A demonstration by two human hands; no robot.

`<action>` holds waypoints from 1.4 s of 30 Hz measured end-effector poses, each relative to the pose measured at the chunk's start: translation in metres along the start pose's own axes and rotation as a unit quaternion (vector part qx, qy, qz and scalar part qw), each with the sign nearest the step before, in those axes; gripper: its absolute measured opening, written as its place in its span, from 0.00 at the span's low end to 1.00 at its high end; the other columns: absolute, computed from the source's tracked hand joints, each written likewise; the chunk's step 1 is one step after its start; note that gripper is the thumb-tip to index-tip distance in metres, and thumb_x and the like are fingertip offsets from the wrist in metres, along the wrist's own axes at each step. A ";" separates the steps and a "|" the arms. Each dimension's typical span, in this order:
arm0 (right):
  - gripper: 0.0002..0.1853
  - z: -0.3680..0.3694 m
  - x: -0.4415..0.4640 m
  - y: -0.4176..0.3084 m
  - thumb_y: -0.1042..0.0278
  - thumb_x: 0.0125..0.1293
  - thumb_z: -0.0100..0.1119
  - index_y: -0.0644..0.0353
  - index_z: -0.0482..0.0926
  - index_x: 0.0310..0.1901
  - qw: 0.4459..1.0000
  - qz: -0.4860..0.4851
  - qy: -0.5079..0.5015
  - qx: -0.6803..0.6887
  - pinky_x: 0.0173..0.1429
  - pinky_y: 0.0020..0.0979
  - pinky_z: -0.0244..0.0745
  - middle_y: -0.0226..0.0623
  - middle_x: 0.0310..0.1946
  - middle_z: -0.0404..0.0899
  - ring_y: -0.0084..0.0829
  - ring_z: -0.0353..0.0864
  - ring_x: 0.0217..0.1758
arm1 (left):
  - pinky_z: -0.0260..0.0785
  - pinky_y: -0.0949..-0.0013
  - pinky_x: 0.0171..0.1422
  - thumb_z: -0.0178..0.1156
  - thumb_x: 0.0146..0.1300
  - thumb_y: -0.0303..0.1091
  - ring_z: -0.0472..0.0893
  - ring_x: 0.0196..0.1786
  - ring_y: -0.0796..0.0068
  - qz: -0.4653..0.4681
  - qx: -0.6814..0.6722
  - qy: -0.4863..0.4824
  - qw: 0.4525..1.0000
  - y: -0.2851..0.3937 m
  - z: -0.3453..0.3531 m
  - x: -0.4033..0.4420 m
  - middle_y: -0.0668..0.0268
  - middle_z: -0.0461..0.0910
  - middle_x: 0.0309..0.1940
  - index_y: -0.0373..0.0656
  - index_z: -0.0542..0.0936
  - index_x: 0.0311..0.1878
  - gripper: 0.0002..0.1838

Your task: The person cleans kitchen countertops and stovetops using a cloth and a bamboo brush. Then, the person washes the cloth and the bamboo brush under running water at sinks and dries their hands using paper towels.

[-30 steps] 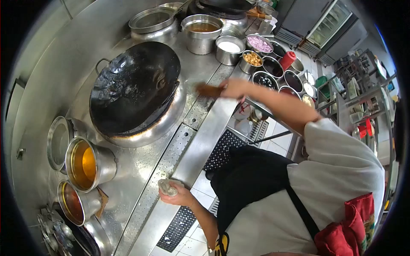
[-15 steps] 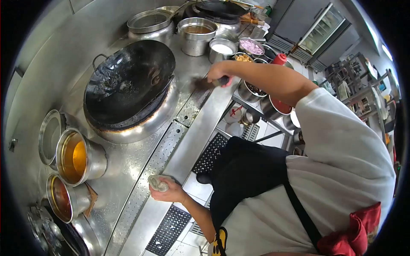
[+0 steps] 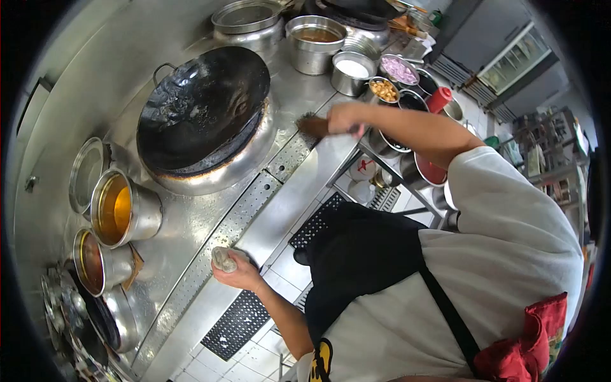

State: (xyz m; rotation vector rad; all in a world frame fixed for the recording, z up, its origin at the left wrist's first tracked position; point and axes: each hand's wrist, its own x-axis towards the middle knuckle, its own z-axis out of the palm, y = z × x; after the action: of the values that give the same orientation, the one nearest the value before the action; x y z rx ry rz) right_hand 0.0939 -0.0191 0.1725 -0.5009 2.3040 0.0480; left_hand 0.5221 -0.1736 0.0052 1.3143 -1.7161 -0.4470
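Note:
My right hand (image 3: pixel 347 119) is closed around a wok brush (image 3: pixel 312 126) with dark, splayed bristles, slightly smeared by motion. The bristles are at the perforated drain strip (image 3: pixel 280 167) along the front of the steel stove top. Bunched in my closed left hand (image 3: pixel 240 274) is a greyish cloth (image 3: pixel 225 260), held at the counter's front edge (image 3: pixel 270 213). Beyond both hands a large black wok (image 3: pixel 203 114) sits tilted on its burner ring (image 3: pixel 207 183), its inside dark and shiny.
Pots of orange oil (image 3: pixel 116 207) and reddish liquid (image 3: pixel 91 261) stand at left. Near my right arm are a broth pot (image 3: pixel 316 48), a white-filled pot (image 3: pixel 353 69), chopped purple onion (image 3: pixel 400 69), fried pieces (image 3: pixel 384 90) and a red bottle (image 3: pixel 440 99).
My view has shifted slightly. The brush has moved along the drain strip in my right hand, its bristles now clearer. My left hand has slid with the cloth along the counter edge, away from my right.

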 end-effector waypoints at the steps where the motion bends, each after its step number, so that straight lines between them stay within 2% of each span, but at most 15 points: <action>1: 0.21 0.011 -0.028 -0.010 0.64 0.55 0.53 0.53 0.81 0.52 0.996 -0.053 0.006 -0.076 0.22 0.46 0.82 0.48 0.30 0.82 0.41 0.84 0.23 | 0.63 0.51 0.63 0.66 0.55 0.34 0.74 0.54 0.46 -0.005 0.005 -0.001 1.000 0.001 0.004 0.000 0.47 0.76 0.48 0.32 0.74 0.54 0.25; 2: 0.24 0.015 -0.054 -0.019 0.62 0.56 0.53 0.50 0.79 0.57 0.991 -0.103 0.022 -0.081 0.34 0.49 0.83 0.49 0.38 0.84 0.43 0.86 0.33 | 0.64 0.52 0.62 0.66 0.55 0.33 0.75 0.52 0.46 -0.013 0.014 -0.002 1.000 -0.001 0.010 -0.005 0.47 0.77 0.47 0.32 0.74 0.54 0.25; 5: 0.25 0.013 -0.076 -0.033 0.63 0.59 0.52 0.47 0.77 0.61 0.914 -0.316 0.086 -0.242 0.48 0.49 0.81 0.47 0.43 0.84 0.43 0.85 0.45 | 0.70 0.55 0.54 0.68 0.52 0.32 0.80 0.42 0.51 -0.032 0.020 0.021 0.999 0.021 0.027 -0.028 0.51 0.81 0.38 0.35 0.79 0.48 0.20; 8: 0.21 0.020 -0.071 -0.061 0.69 0.59 0.54 0.46 0.81 0.55 0.862 -0.414 0.092 -0.278 0.52 0.42 0.79 0.43 0.49 0.83 0.42 0.85 0.47 | 0.72 0.55 0.50 0.69 0.53 0.33 0.80 0.41 0.49 -0.051 -0.034 -0.071 0.996 0.092 0.050 -0.059 0.49 0.82 0.37 0.35 0.81 0.46 0.18; 12: 0.17 0.016 -0.021 -0.048 0.68 0.59 0.55 0.42 0.81 0.50 0.794 -0.467 0.047 -0.385 0.50 0.44 0.78 0.37 0.41 0.85 0.41 0.84 0.48 | 0.71 0.51 0.49 0.68 0.53 0.33 0.80 0.42 0.45 -0.062 -0.029 -0.221 0.973 0.169 0.077 -0.099 0.47 0.82 0.38 0.35 0.81 0.46 0.18; 15: 0.21 -0.022 0.002 -0.017 0.65 0.64 0.50 0.36 0.78 0.57 0.785 -0.492 0.050 -0.372 0.45 0.43 0.79 0.42 0.37 0.84 0.43 0.85 0.43 | 0.67 0.50 0.53 0.68 0.52 0.32 0.78 0.44 0.44 -0.017 0.020 -0.112 0.993 0.173 0.081 -0.125 0.47 0.81 0.38 0.35 0.80 0.48 0.20; 19: 0.23 0.000 0.016 -0.019 0.66 0.61 0.54 0.36 0.78 0.59 0.755 -0.548 0.059 -0.355 0.44 0.43 0.79 0.43 0.37 0.84 0.44 0.85 0.43 | 0.66 0.52 0.54 0.68 0.52 0.31 0.76 0.46 0.46 -0.014 -0.003 -0.172 0.985 0.176 0.083 -0.121 0.48 0.79 0.42 0.35 0.78 0.50 0.22; 23: 0.29 -0.040 0.035 0.035 0.64 0.59 0.56 0.37 0.73 0.65 0.831 -0.510 0.073 -0.212 0.50 0.45 0.78 0.48 0.41 0.84 0.46 0.85 0.43 | 0.70 0.56 0.56 0.68 0.52 0.29 0.80 0.45 0.50 0.037 0.043 -0.121 0.991 0.174 0.052 -0.113 0.50 0.81 0.42 0.34 0.80 0.50 0.20; 25: 0.28 -0.071 0.071 0.091 0.65 0.59 0.56 0.43 0.74 0.64 0.828 -0.526 0.155 -0.115 0.39 0.43 0.82 0.48 0.36 0.85 0.43 0.86 0.33 | 0.70 0.60 0.55 0.68 0.51 0.28 0.79 0.46 0.57 -0.051 0.001 -0.088 0.995 0.130 0.031 -0.110 0.52 0.80 0.44 0.34 0.78 0.53 0.24; 27: 0.22 -0.119 0.007 0.086 0.61 0.57 0.57 0.50 0.80 0.55 0.975 -0.212 0.058 -0.025 0.28 0.41 0.84 0.44 0.40 0.84 0.44 0.86 0.33 | 0.72 0.62 0.55 0.69 0.53 0.29 0.81 0.46 0.61 -0.094 0.053 -0.024 0.994 0.120 0.010 -0.100 0.52 0.81 0.43 0.32 0.78 0.53 0.23; 30: 0.25 -0.111 0.058 0.097 0.64 0.55 0.56 0.56 0.77 0.57 0.995 -0.074 0.064 0.007 0.19 0.39 0.81 0.45 0.40 0.84 0.41 0.86 0.29 | 0.71 0.60 0.58 0.71 0.53 0.29 0.81 0.46 0.59 -0.102 0.079 0.008 0.992 0.081 0.000 -0.072 0.51 0.82 0.43 0.30 0.78 0.51 0.23; 34: 0.31 -0.019 0.032 0.070 0.62 0.52 0.57 0.70 0.72 0.58 0.983 -0.174 0.029 -0.059 0.30 0.42 0.84 0.51 0.42 0.84 0.44 0.87 0.35 | 0.69 0.56 0.60 0.70 0.55 0.33 0.79 0.50 0.50 -0.117 0.098 0.054 0.987 0.032 -0.004 -0.035 0.47 0.81 0.47 0.30 0.77 0.52 0.23; 36: 0.32 0.009 -0.026 0.037 0.58 0.52 0.58 0.65 0.74 0.59 0.976 -0.218 0.023 -0.017 0.39 0.42 0.84 0.51 0.45 0.84 0.44 0.86 0.40 | 0.68 0.55 0.61 0.68 0.57 0.40 0.78 0.53 0.49 -0.119 0.096 0.055 0.987 0.015 -0.004 -0.028 0.46 0.78 0.51 0.32 0.75 0.56 0.28; 38: 0.34 0.005 -0.039 0.031 0.57 0.54 0.59 0.56 0.72 0.65 0.973 -0.225 0.010 0.048 0.28 0.35 0.81 0.45 0.34 0.83 0.35 0.83 0.28 | 0.67 0.55 0.63 0.68 0.58 0.42 0.77 0.53 0.49 -0.107 0.065 0.037 0.991 0.003 -0.003 -0.022 0.47 0.78 0.52 0.32 0.74 0.57 0.29; 42: 0.32 -0.032 0.039 0.069 0.54 0.55 0.62 0.51 0.75 0.63 0.977 -0.149 0.117 0.098 0.21 0.31 0.78 0.37 0.28 0.83 0.24 0.80 0.21 | 0.65 0.56 0.66 0.68 0.59 0.43 0.75 0.58 0.49 -0.069 0.028 0.018 0.997 0.001 -0.010 -0.024 0.47 0.76 0.54 0.35 0.73 0.59 0.29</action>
State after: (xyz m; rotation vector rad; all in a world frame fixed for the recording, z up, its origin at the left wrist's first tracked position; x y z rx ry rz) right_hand 0.0218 0.0252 0.1600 -0.7770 2.3995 -0.3997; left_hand 0.5304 -0.1488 0.0012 1.4789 -1.6241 -0.4533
